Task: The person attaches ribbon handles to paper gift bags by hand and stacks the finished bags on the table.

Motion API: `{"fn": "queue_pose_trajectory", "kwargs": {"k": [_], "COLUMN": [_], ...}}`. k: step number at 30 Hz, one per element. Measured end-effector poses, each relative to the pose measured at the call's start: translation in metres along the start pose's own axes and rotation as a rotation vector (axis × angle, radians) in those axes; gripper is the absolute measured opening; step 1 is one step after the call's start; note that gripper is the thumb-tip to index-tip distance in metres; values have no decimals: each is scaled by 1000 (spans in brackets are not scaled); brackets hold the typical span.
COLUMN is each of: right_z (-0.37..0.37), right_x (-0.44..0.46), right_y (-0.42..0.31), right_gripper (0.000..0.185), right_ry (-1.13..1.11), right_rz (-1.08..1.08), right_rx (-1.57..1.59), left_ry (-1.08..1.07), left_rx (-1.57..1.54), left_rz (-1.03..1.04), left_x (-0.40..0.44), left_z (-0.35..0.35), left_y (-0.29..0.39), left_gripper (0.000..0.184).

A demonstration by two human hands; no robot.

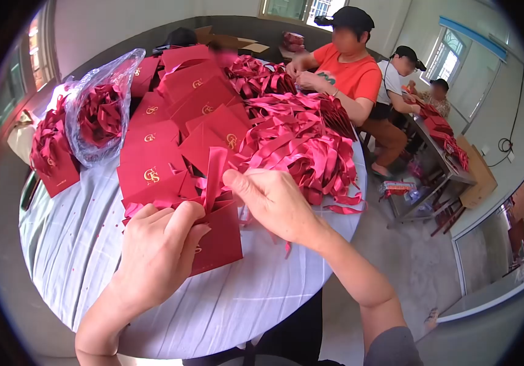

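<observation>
A red paper gift bag [222, 241] with gold print stands near the front of the round table, partly covered by my hands. My left hand [158, 250] has its fingers closed on the bag's upper left edge. A red satin ribbon [215, 174] rises from the bag's top. My right hand [280, 204] is closed, thumb and fingertips pinching at this ribbon above the bag's right side. Behind my hands lie overlapping rows of red bags [152, 137] with gold letters. Right of them is a large heap of bags with loose ribbons [298, 146].
A pale cloth [85, 262] covers the table. At the left, a clear plastic bag [103, 122] holds more ribboned bags. Across the table sits a person in a red shirt [350, 76], hands at the pile. Other people work at a table [436, 143] on the right.
</observation>
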State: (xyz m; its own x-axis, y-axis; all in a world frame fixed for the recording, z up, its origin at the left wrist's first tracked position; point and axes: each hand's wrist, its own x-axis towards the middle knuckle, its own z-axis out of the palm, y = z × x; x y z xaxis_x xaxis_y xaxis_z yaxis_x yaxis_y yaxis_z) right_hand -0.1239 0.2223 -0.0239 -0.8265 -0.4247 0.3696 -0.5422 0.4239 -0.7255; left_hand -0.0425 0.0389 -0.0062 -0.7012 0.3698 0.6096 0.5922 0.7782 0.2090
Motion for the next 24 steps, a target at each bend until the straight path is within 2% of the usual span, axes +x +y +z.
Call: {"fn": "queue_pose_trajectory", "kwargs": {"k": [2, 4, 5, 6, 8, 10, 16, 19, 22, 24], "right_z": [-2, 1, 3, 7, 13, 13, 11, 9, 9, 7], "right_x": [1, 1, 0, 0, 4, 8, 18, 20, 23, 23], "right_y": [-4, -10, -14, -15, -17, -16, -20, -19, -20, -23], "right_gripper": [48, 40, 28, 28, 23, 21, 16, 16, 10, 10], "right_ry": [-68, -246, -257, -256, -248, -226, -13, -15, 78, 77], "right_rz": [13, 141, 151, 151, 171, 192, 32, 74, -34, -5], "right_rx": [44, 488, 669, 664, 964, 982, 896, 818, 813, 841], "left_ry": [-12, -9, -14, -22, -18, -19, -24, -22, -14, -15], "left_rx": [11, 24, 32, 39, 41, 39, 43, 37, 31, 34], "left_rz": [1, 6, 5, 2, 13, 22, 34, 27, 34, 40], "left_x": [-1, 1, 1, 0, 0, 0, -1, 0, 0, -1], "left_z": [-1, -2, -2, -2, -3, -4, -4, -4, -3, -2], "left_y": [0, 0, 1, 1, 1, 2, 1, 2, 3, 3], "left_gripper": [15, 15, 15, 15, 15, 16, 16, 16, 17, 17]}}
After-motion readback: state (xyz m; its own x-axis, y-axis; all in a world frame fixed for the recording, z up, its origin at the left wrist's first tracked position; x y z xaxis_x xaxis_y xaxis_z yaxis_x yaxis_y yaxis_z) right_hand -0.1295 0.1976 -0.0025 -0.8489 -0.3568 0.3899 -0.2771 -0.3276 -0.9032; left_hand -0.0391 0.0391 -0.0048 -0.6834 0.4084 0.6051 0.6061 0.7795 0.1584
